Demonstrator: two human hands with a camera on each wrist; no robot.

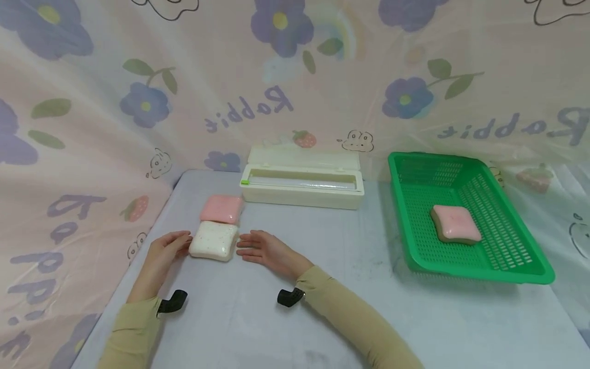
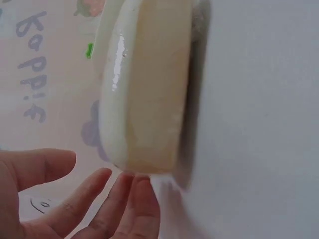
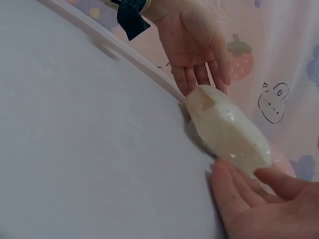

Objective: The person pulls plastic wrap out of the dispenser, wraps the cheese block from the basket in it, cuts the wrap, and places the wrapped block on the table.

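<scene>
Adjoining pink block (image 1: 222,209), white block (image 1: 213,241) separates uncurled, empty left hand (image 1: 162,254) and right hand (image 1: 269,251)

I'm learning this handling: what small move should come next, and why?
Probably bring the left hand and right hand inward to grip the white speckled toast-shaped block: they flank it on opposite sides, neither gripping it.

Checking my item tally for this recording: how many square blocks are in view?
3: a white block between the left hand and right hand, a pink block just behind it, and a second pink block inside the basket.
</scene>
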